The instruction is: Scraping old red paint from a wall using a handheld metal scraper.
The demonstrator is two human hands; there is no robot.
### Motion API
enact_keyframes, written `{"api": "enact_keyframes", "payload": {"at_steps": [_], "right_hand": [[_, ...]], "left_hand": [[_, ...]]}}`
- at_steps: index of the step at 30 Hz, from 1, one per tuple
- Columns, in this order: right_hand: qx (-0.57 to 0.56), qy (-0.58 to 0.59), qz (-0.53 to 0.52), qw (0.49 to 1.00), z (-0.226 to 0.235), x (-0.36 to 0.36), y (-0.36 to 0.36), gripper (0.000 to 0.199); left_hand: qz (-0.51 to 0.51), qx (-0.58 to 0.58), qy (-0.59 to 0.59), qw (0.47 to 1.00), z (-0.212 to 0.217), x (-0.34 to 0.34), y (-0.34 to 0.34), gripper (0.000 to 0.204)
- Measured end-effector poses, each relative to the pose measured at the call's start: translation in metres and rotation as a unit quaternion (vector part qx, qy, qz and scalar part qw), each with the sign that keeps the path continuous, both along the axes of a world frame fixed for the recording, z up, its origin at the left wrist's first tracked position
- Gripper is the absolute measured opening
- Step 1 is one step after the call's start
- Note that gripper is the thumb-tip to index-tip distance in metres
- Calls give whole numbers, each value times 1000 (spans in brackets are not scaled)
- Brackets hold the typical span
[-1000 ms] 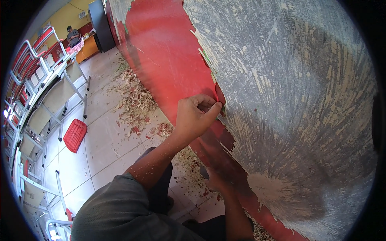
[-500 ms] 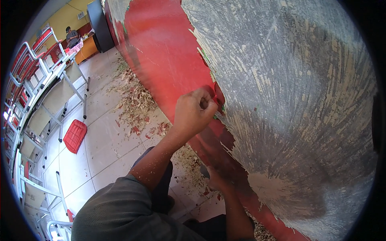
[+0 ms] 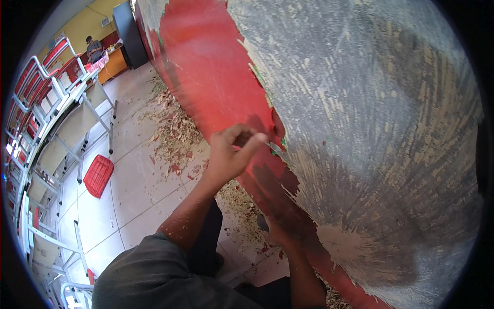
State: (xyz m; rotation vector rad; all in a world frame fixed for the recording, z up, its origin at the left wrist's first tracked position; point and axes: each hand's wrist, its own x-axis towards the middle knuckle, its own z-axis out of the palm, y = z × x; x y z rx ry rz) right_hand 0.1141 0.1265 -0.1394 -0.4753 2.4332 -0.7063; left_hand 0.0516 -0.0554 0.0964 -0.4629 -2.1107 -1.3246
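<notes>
In front of me is a wall with a band of red paint (image 3: 206, 67) along its lower part. Beside the band spreads a scraped grey surface (image 3: 355, 118) with streaky marks. A curled flap of loose red paint (image 3: 277, 126) stands out at the ragged border between them. My left hand (image 3: 231, 152) is just left of that flap, its fingers bent and apart from the thumb, with nothing seen in it. Lower down, next to the wall's foot, my right hand (image 3: 279, 233) is closed around a dark flat tool (image 3: 263, 223), mostly hidden by the hand.
Paint flakes (image 3: 175, 134) litter the tiled floor (image 3: 139, 195) along the wall. A red plastic basket-like piece (image 3: 98, 176) lies on the tiles. Stacked tables and chairs (image 3: 56, 123) line the left side. Far back, a person (image 3: 93, 50) sits by an orange desk (image 3: 114, 64).
My left hand has drawn back from the paint flap, to the left and slightly down, and its fingers have opened. My right hand stays nearly in place.
</notes>
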Motion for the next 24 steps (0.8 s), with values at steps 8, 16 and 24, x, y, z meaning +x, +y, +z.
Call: {"api": "enact_keyframes", "payload": {"at_steps": [8, 16, 24], "right_hand": [[25, -16, 12, 999, 49, -3, -20, 64], [-6, 3, -5, 1000, -9, -9, -14, 65], [-4, 27, 5, 1000, -25, -9, -11, 67]], "left_hand": [[5, 83, -72, 994, 2, -10, 12, 22], [177, -86, -1, 980, 17, 5, 46, 13], [194, -86, 49, 976, 13, -8, 43, 14]]}}
